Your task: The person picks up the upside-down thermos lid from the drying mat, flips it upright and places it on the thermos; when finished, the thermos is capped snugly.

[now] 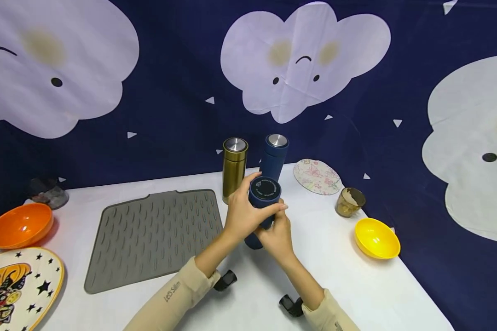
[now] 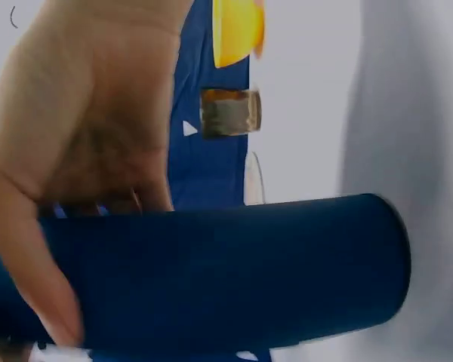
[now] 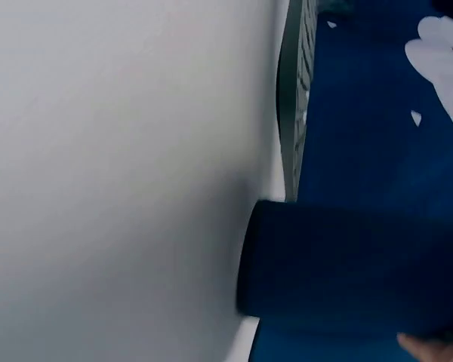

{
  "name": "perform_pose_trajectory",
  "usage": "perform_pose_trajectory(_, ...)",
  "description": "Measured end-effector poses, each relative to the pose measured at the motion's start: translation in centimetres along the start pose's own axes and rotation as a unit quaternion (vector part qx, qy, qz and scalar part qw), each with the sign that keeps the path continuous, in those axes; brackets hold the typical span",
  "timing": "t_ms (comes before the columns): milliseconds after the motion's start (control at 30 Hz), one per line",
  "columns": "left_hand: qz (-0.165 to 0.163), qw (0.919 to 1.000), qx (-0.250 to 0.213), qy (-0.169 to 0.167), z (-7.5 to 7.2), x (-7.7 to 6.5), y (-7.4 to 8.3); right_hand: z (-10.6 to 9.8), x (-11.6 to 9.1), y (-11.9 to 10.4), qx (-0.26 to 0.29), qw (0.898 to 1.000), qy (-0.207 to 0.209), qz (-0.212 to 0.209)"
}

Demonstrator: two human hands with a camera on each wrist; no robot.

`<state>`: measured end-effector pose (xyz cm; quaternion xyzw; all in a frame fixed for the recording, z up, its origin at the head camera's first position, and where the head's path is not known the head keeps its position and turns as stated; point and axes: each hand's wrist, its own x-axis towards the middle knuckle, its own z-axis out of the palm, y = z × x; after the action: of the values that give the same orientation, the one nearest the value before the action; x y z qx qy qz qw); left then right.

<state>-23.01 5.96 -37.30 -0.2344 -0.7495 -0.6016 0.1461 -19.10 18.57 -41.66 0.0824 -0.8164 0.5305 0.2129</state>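
A dark blue thermos flask (image 1: 254, 241) is held between both hands, near the middle of the white table. Its upper end is a dark disc with a ring of white printing. My left hand (image 1: 243, 212) grips the upper part, its thumb across the near side. Lower down, my right hand (image 1: 276, 236) holds the flask from the right; only a fingertip of it shows in the right wrist view. Whether the flask's lower end touches the table I cannot tell. Just behind stand a second blue flask (image 1: 274, 158) and a gold flask (image 1: 234, 172), both with steel-topped lids.
On the left lie a grey drying mat (image 1: 155, 239), an orange bowl (image 1: 20, 226), a dark glass (image 1: 49, 195) and a patterned plate (image 1: 37, 285). To the right are a floral mat (image 1: 316, 177), a brown glass (image 1: 349, 203) and a yellow bowl (image 1: 377, 239). A navy cloth (image 1: 178, 92) hangs behind.
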Motion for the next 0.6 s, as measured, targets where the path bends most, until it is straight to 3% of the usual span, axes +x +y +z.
perform_pose_trajectory(100,0.004,0.9987,-0.028,-0.044,0.0,1.1,-0.2,-0.2,0.3,-0.2,0.007,1.0,-0.011,-0.014)
perform_pose_trajectory(200,-0.003,0.9895,-0.071,-0.126,-1.0,2.4,-0.9,-0.5,0.5,-0.2,0.021,0.999,-0.036,-0.016)
perform_pose_trajectory(267,-0.008,0.9767,-0.103,-0.188,-1.5,3.3,-1.3,-0.7,0.6,-0.1,0.03,0.998,-0.046,-0.015)
perform_pose_trajectory(367,-0.029,0.9479,-0.173,-0.266,-1.8,4.3,-1.8,-0.9,0.6,-0.1,0.035,0.998,-0.045,-0.015)
perform_pose_trajectory(433,-0.044,0.9322,-0.21,-0.291,-1.8,4.5,-2.0,-1.0,0.7,0.0,0.038,0.998,-0.046,-0.012)
perform_pose_trajectory(467,-0.049,0.9293,-0.218,-0.294,-1.8,4.4,-2.0,-1.1,0.7,0.0,0.037,0.998,-0.049,-0.008)
perform_pose_trajectory(600,-0.045,0.9496,-0.176,-0.255,-2.3,2.5,-1.6,-1.7,0.9,0.2,0.037,0.998,-0.038,0.027)
